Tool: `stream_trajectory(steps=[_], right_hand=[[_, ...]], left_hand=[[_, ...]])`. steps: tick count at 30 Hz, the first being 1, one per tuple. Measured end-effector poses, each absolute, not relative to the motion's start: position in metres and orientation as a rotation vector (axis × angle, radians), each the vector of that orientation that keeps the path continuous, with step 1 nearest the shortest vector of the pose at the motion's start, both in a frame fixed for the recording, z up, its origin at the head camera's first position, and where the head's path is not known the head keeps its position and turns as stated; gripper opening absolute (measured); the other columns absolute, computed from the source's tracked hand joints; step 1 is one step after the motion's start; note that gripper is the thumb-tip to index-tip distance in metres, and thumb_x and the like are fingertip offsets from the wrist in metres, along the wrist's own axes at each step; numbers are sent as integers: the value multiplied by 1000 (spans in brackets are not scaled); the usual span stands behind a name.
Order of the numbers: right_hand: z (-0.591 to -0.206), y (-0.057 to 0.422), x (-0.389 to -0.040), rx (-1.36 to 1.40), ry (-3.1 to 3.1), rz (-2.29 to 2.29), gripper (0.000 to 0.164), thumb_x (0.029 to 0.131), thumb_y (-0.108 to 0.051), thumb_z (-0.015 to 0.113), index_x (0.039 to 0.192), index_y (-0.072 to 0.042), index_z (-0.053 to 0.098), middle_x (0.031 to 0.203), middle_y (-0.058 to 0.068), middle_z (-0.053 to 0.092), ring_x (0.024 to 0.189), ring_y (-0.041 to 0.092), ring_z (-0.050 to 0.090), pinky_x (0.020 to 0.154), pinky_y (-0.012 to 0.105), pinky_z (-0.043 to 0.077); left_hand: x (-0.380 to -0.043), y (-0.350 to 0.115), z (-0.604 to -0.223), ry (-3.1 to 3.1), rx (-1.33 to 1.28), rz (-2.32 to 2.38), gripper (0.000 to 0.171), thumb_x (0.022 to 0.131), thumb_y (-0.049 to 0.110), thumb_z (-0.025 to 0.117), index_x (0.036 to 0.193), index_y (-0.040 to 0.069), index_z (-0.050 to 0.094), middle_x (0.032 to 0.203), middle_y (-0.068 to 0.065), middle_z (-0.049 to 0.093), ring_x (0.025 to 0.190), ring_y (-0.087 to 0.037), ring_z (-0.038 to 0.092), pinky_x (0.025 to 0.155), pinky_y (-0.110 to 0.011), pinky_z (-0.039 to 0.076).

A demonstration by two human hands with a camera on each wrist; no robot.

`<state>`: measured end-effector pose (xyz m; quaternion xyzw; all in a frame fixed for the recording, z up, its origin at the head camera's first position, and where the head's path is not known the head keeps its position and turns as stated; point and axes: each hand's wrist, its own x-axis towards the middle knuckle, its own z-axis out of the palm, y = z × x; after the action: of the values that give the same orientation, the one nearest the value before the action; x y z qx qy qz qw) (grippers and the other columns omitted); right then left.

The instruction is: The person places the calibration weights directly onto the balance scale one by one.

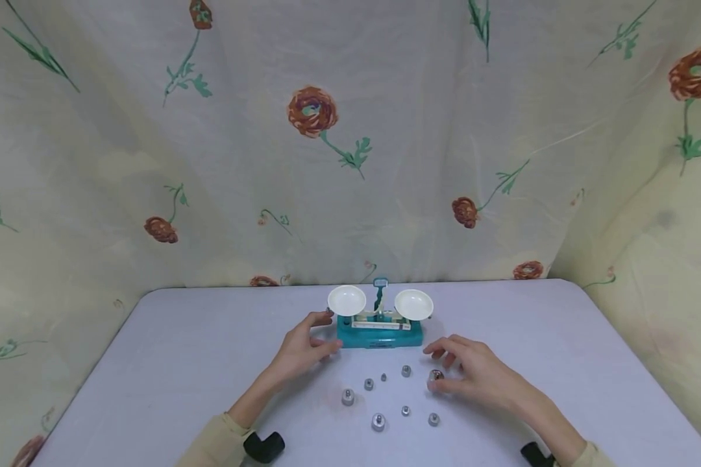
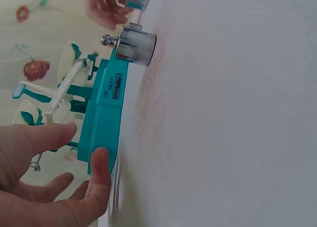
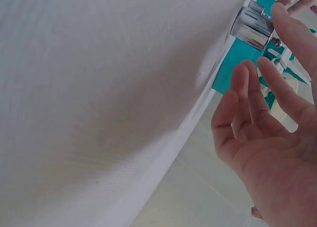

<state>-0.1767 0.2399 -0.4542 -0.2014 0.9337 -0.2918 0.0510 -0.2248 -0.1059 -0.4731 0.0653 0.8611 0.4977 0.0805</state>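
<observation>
A teal balance scale (image 1: 380,334) with two white pans (image 1: 347,300) stands at the back of the table. My left hand (image 1: 304,344) is at its left end, thumb by the base's front corner and fingers near the beam's left end. In the left wrist view, the left hand's fingers (image 2: 99,162) are parted and overlap the base. My right hand (image 1: 473,370) hovers around a metal weight (image 1: 435,374), thumb right at it and the other fingers spread loosely. A shiny weight (image 3: 252,28) also shows close to the thumb in the right wrist view.
Several metal weights of different sizes stand in front of the scale, among them a large one (image 1: 378,422), another (image 1: 347,397) and a tiny one (image 1: 383,377). A flowered curtain (image 1: 409,162) hangs behind the pale table (image 1: 210,363).
</observation>
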Motion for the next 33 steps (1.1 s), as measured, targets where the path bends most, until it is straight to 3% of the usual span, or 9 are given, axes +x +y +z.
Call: stream_trajectory(steps=[10,26,33], right_hand=[[-457,244,-180,-709,2764,-915,44,85,-36,92,123,-22,76,107,-16,74,91,2,59,80,24,53],[-458,244,-182,-648,2656,-931,38,89,-32,88,124,-20,76,106,-13,73,89,5,56,74,20,48],[-457,243,-181,-686,2670,-911,36,90,-31,88,122,-19,77,101,-14,70,88,3,55,73,20,46]], left_hand=[[-228,-102,-473,2550,164,1456,62,99,22,79,154,10,53,159,-18,57,80,-12,69,79,-29,62],[-234,-100,-475,2601,180,1466,57,100,19,77,151,6,55,151,-19,63,72,-12,66,67,-23,51],[-236,-95,-475,2662,205,1477,50,98,13,77,144,2,60,143,-23,67,94,-20,73,76,-30,63]])
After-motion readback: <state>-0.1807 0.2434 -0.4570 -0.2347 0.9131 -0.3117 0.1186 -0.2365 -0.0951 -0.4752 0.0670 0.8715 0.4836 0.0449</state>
